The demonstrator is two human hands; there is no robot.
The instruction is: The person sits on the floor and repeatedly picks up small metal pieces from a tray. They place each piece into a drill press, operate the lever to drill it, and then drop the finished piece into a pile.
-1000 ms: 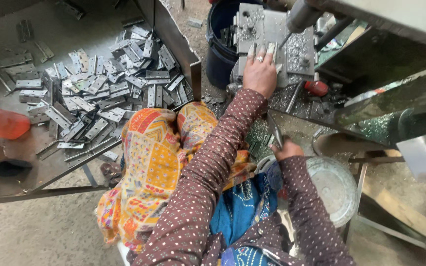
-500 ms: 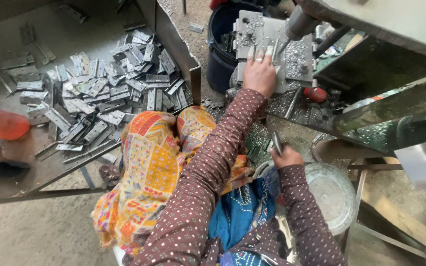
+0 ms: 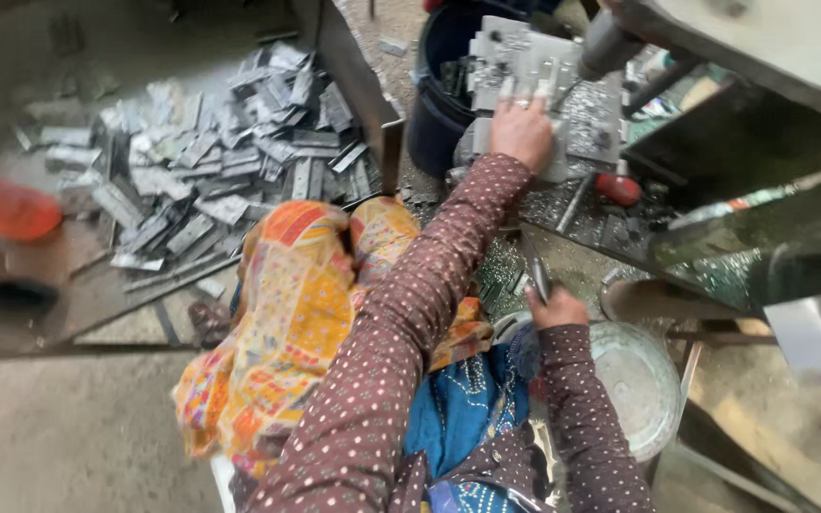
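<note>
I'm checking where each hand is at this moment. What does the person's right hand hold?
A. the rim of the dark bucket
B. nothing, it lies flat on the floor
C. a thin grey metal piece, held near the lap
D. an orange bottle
C: the right hand grips a thin grey metal piece above the lap, while the left hand rests on the grey metal block of the machine.

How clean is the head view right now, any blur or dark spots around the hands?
Head view: flat daylight, no hard shadows. The left hand on the metal plate and the right hand, which holds a small metal piece, are fairly sharp. The orange thing at the left edge is smeared by blur. The pile of metal strips is soft. The machine body at right is dark, with some glare.
</note>
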